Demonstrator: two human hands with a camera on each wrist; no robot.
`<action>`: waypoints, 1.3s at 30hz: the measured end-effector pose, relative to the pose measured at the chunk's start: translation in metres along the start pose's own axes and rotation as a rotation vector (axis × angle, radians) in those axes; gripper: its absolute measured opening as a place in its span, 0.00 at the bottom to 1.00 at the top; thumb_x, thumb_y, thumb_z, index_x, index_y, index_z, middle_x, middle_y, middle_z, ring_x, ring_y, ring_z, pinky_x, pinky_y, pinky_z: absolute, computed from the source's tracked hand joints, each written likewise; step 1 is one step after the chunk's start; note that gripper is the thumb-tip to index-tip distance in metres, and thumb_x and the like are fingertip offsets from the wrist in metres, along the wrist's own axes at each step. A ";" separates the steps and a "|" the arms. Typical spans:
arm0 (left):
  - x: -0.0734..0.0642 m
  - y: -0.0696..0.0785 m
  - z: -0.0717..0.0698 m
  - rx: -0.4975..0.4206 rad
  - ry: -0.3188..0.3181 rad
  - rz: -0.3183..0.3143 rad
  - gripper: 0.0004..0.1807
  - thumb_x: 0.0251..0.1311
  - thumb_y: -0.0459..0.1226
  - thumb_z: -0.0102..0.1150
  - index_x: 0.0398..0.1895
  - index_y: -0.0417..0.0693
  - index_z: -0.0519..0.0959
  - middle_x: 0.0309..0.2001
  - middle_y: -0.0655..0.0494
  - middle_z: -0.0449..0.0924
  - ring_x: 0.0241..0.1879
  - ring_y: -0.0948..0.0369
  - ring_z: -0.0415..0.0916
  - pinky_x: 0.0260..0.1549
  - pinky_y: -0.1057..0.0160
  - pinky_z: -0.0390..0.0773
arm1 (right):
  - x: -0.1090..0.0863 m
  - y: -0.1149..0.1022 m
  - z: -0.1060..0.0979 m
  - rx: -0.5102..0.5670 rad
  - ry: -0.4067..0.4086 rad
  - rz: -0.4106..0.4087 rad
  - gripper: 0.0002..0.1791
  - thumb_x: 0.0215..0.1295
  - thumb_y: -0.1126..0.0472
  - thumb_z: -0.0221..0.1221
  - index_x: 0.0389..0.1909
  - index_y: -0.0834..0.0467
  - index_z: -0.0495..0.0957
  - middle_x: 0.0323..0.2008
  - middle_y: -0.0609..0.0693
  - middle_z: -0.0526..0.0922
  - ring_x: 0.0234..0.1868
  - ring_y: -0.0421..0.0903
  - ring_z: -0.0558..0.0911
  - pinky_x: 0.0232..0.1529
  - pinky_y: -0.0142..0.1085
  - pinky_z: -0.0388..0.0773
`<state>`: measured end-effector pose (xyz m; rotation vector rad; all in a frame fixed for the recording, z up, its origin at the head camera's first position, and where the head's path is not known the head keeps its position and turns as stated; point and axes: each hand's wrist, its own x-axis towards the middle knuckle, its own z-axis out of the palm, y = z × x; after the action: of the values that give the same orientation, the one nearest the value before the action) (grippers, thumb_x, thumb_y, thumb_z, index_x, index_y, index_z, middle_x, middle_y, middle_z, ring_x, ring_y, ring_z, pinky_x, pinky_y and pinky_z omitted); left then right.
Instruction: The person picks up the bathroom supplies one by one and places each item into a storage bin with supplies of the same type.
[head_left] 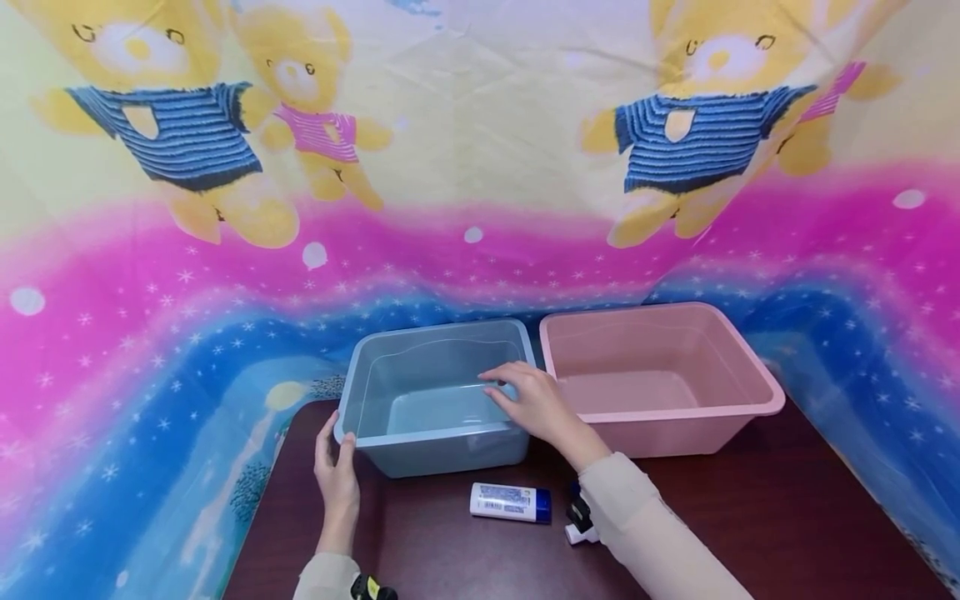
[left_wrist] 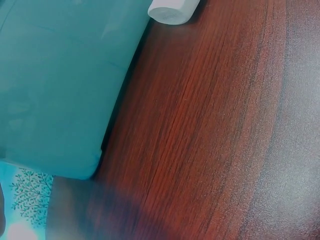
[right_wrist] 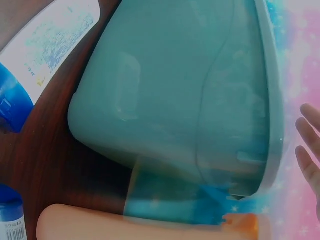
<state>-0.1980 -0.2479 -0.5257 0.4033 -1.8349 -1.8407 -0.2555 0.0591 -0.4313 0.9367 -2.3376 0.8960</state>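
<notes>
While the left hand [head_left: 337,471] grips its rim [head_left: 435,435], the blue bin [head_left: 450,455] gapes.

From head height, one camera looks forward and down on a grey-blue rectangular plastic tub [head_left: 450,454] and a pink rectangular plastic tub [head_left: 667,435] low in the frame. The left-wrist camera peers steeply down, close over a dark-brown wood-grained table [left_wrist: 180,125]; the right-wrist camera, also close, sees the grey-blue tub sideways, rim at frame right. All three share that tub and a flat white bottle [head_left: 504,502].
</notes>
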 end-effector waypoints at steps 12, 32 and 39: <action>-0.004 0.009 0.000 -0.025 -0.023 -0.011 0.25 0.66 0.39 0.50 0.66 0.53 0.64 0.66 0.52 0.61 0.64 0.59 0.56 0.54 0.66 0.62 | -0.011 -0.008 -0.014 0.018 0.044 -0.031 0.14 0.58 0.56 0.63 0.46 0.52 0.82 0.41 0.44 0.82 0.41 0.39 0.79 0.41 0.34 0.77; -0.012 0.026 0.002 -0.033 -0.027 -0.013 0.25 0.67 0.36 0.48 0.67 0.48 0.62 0.66 0.50 0.60 0.64 0.59 0.55 0.56 0.63 0.60 | -0.039 -0.017 -0.011 0.062 0.055 0.004 0.15 0.58 0.55 0.64 0.47 0.44 0.81 0.43 0.38 0.81 0.45 0.35 0.78 0.44 0.35 0.77; -0.006 0.015 0.001 -0.051 -0.017 -0.003 0.24 0.66 0.36 0.49 0.66 0.50 0.63 0.66 0.51 0.60 0.63 0.60 0.56 0.51 0.73 0.64 | -0.048 -0.018 -0.009 0.080 0.051 -0.009 0.15 0.59 0.54 0.62 0.48 0.46 0.80 0.45 0.40 0.81 0.49 0.38 0.78 0.48 0.39 0.75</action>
<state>-0.1916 -0.2430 -0.5118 0.3731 -1.7957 -1.8942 -0.2090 0.0759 -0.4476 0.9445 -2.2677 1.0040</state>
